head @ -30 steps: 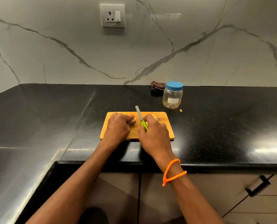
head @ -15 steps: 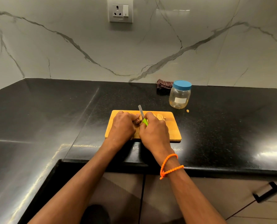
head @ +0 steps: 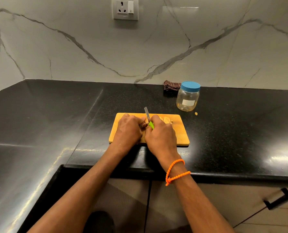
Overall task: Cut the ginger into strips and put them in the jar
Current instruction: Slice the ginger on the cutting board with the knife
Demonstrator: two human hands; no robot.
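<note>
Head view looks down on a black stone table [head: 223,132] with a wooden cutting board [head: 180,135] lying near its front edge, roughly at the middle of that edge. Both hands work over the left half of the board. Left hand [head: 128,130] has its fingers curled down onto a piece of ginger [head: 145,123], holding it against the board; only a small brownish end of that piece shows between the 2 hands. Right hand [head: 161,135] grips a small knife [head: 148,117] by its bright green handle, fingers wrapped round it, and the pale blade points away from the person toward the back wall, its edge set at the ginger just beside the left fingertips. More pale ginger pieces [head: 167,120] lie on the board just right of the right hand, near the board's far edge.

A clear jar [head: 187,99] with a blue lid [head: 190,86] screwed on stands upright behind the board's far right corner, apart from the board. One small ginger scrap [head: 196,113] lies on the table just beside the jar's base. A dark checked cloth [head: 171,86] sits bunched against the back edge of the table, just left of the jar. An orange beaded band [head: 176,172] circles the right wrist.
</note>
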